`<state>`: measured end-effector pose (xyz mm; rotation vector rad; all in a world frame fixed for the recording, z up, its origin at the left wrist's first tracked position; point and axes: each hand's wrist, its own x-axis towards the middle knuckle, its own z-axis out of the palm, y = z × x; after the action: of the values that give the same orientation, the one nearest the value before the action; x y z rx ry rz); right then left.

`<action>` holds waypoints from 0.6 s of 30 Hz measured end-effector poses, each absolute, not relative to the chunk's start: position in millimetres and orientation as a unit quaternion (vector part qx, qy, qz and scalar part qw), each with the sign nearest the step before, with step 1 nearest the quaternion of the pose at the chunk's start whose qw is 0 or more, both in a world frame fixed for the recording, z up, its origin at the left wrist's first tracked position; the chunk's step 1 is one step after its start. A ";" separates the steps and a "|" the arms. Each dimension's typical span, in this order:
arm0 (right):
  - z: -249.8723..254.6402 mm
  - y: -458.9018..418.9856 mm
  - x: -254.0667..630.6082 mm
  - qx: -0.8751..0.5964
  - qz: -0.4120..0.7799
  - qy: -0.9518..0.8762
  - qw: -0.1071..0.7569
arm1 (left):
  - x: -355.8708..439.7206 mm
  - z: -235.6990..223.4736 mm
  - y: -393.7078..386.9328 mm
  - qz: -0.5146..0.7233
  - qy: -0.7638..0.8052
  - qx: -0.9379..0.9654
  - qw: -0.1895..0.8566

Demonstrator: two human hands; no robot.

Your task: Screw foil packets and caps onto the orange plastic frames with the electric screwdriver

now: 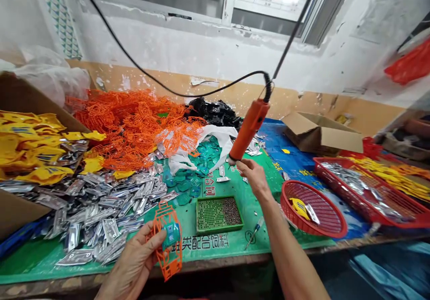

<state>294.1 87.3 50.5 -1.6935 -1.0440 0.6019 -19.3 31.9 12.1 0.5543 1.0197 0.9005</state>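
Observation:
My left hand (136, 257) grips an orange plastic frame (169, 266) near the table's front edge, thumb on top. A translucent teal plastic piece (172, 233) sits within that frame. My right hand (255, 175) is raised over the green mat, its fingers closed at the lower end of an orange electric screwdriver (249, 130). The driver hangs tilted from a black cord, and my fingers partly hide its tip. Between my hands lies a green tray (206, 230) with small dark screws (232, 210) heaped at its right side.
Left are silvery metal pieces (110, 230), yellow parts (43, 174) and an orange frame pile (124, 130). Teal pieces (183, 186) lie behind the tray. A hand screwdriver (257, 228), a red round basket (336, 217), a red crate (396, 221) and a cardboard box (339, 139) are right.

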 end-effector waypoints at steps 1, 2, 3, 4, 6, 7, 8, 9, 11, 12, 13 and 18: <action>44.5 88.5 306.0 -0.743 0.235 -0.421 0.465 | -19.5 13.9 32.4 0.411 0.460 0.261 0.743; 38.6 90.0 315.8 -0.777 0.222 -0.412 0.422 | -19.4 16.0 32.7 0.414 0.452 0.269 0.742; 32.7 91.9 323.2 -0.806 0.208 -0.403 0.381 | -19.0 18.5 32.9 0.417 0.442 0.277 0.744; 27.1 94.2 328.2 -0.829 0.195 -0.396 0.343 | -18.5 21.0 32.7 0.419 0.430 0.284 0.748; 17.2 99.7 332.5 -0.863 0.173 -0.386 0.275 | -17.7 25.8 31.6 0.418 0.405 0.292 0.759; 13.2 102.7 332.7 -0.875 0.164 -0.383 0.246 | -17.7 27.4 30.7 0.415 0.397 0.296 0.764; 10.0 105.5 332.4 -0.884 0.157 -0.382 0.220 | -17.9 28.3 29.7 0.411 0.395 0.300 0.765; 7.7 108.0 332.1 -0.890 0.152 -0.382 0.197 | -18.3 28.4 28.7 0.407 0.398 0.305 0.763; 5.2 112.1 332.4 -0.895 0.149 -0.390 0.157 | -19.1 26.1 26.7 0.403 0.413 0.312 0.755; 4.8 113.6 333.3 -0.895 0.152 -0.397 0.138 | -19.2 24.1 26.0 0.403 0.418 0.313 0.751; 4.7 114.9 334.6 -0.893 0.156 -0.404 0.121 | -18.9 21.9 25.5 0.407 0.421 0.311 0.749; 8.1 114.5 335.8 -0.873 0.163 -0.454 0.070 | -12.8 13.5 25.2 0.435 0.409 0.274 0.754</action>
<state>335.8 114.5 8.1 -2.6278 -1.3659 0.4894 -12.8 25.2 13.5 0.5974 0.8933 0.9495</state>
